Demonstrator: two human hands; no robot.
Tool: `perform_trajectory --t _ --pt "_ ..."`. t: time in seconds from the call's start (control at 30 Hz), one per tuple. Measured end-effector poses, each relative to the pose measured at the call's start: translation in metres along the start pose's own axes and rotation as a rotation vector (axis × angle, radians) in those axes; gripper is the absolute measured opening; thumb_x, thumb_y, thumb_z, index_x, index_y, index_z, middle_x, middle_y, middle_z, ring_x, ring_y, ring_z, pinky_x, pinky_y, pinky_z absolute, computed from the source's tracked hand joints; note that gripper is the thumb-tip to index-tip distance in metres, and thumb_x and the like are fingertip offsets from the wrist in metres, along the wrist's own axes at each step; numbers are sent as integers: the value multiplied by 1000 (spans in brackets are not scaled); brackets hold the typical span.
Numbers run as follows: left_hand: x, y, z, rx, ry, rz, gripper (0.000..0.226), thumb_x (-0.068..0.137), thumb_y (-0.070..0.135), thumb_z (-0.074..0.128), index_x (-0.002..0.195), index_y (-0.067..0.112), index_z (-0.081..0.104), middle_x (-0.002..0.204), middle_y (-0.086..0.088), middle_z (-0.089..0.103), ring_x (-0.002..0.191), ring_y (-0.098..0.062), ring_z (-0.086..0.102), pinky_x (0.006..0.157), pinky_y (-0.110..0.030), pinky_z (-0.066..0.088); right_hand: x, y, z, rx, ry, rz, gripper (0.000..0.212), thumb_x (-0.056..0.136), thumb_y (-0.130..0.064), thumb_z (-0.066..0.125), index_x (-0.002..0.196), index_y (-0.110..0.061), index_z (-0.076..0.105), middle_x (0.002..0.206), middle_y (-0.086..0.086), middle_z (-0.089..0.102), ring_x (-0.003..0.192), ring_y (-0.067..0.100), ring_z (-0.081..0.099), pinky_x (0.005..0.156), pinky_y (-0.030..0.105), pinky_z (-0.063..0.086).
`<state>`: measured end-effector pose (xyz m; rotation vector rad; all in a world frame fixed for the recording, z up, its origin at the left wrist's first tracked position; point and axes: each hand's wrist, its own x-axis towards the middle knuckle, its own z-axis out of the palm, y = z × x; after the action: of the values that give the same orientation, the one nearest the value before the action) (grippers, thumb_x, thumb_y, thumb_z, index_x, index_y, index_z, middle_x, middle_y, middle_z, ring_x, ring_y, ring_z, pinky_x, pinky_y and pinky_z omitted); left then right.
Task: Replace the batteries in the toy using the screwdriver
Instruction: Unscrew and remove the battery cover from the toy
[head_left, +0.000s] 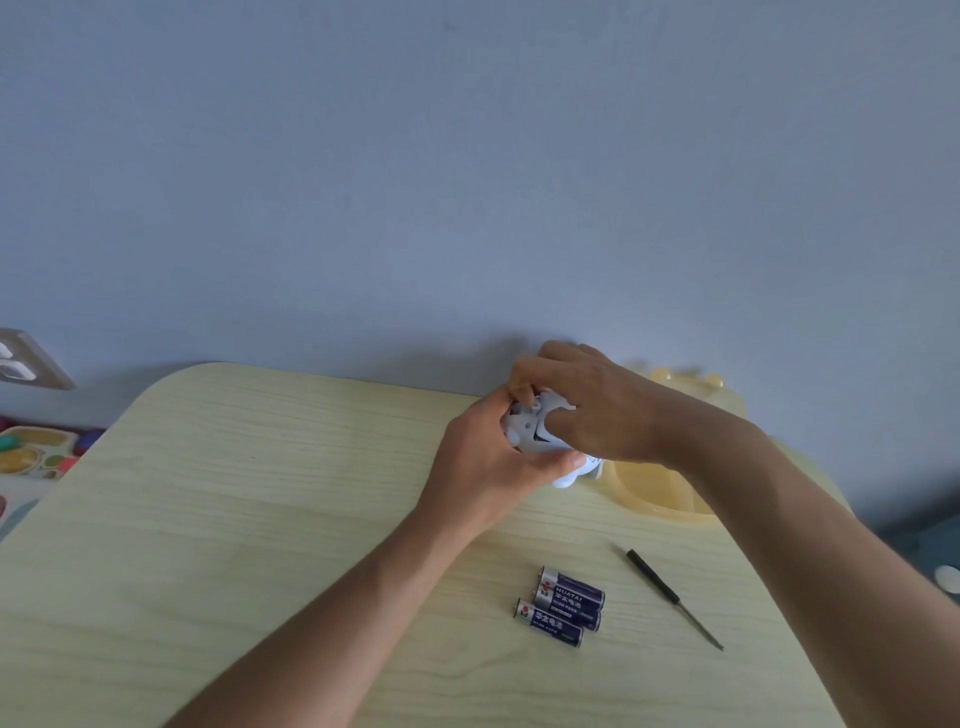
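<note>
Two hands are holding one small white toy (540, 431) just above the far right part of the tabletop (260, 519).

Going from left to right, the left hand (488, 462) is coming first. It is cupping the toy from below, with its fingers curled and pressed around the toy's body. The right hand (587, 405) is reaching over the top. Its fingertips are bunched together on the far side of the toy, pinching or pushing at some small part there. I cannot tell if the little door is open or closed, because the hands are hiding it.

Nearer to the person, three purple batteries (566, 605) are lying side by side, touching each other. Just to their right, the thin black screwdriver (672, 597) is lying alone. No hand is touching it.

To do this step well, I think the left hand should be holding the toy still and tight, so it is not wobbling. The right hand should be working softly, not yanking, so nothing small is snapping or rolling off the tabletop.

A pale yellow bowl (654, 488) is sitting behind the right arm.
</note>
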<state>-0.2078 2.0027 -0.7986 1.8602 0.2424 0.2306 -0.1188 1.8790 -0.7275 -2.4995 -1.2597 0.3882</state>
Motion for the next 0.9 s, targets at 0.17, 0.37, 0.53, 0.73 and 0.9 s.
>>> perform_trajectory --t 0.17,0.37,0.53,0.73,0.9 --pt "0 -3 0 -55 14 -16 44 65 26 94 99 27 66 103 22 76 93 6 71 81 -19 58 -6 3 -1 66 61 6 32 72 -18 71 97 -34 58 101 -8 54 97 5 51 80 21 46" --pt "-2 2 -2 -56 -3 13 52 68 29 93 113 37 70 96 24 77 87 9 72 71 -11 55 -18 6 2 299 225 80 30 72 -19 78 93 -37 67 99 -13 66 96 4 62 81 27 55" --pt "-1 -2 -2 -70 -1 33 61 67 25 96 120 35 67 102 15 78 89 4 74 76 -16 59 -34 1 -5 517 445 132 27 75 -15 82 97 -27 71 103 -12 72 96 5 68 86 35 58" --pt "-1 -3 -3 -63 -8 13 62 66 25 95 120 34 66 101 15 76 87 6 73 72 -13 57 -101 6 4 436 535 301 26 77 -22 81 96 -37 73 99 -25 70 91 3 67 79 19 56" --pt "0 -4 -4 -40 -7 9 65 65 27 96 122 35 65 104 15 75 87 9 71 70 -7 52 -158 13 40 228 548 400 30 73 -22 82 92 -42 70 105 -28 63 95 -1 62 76 7 47"
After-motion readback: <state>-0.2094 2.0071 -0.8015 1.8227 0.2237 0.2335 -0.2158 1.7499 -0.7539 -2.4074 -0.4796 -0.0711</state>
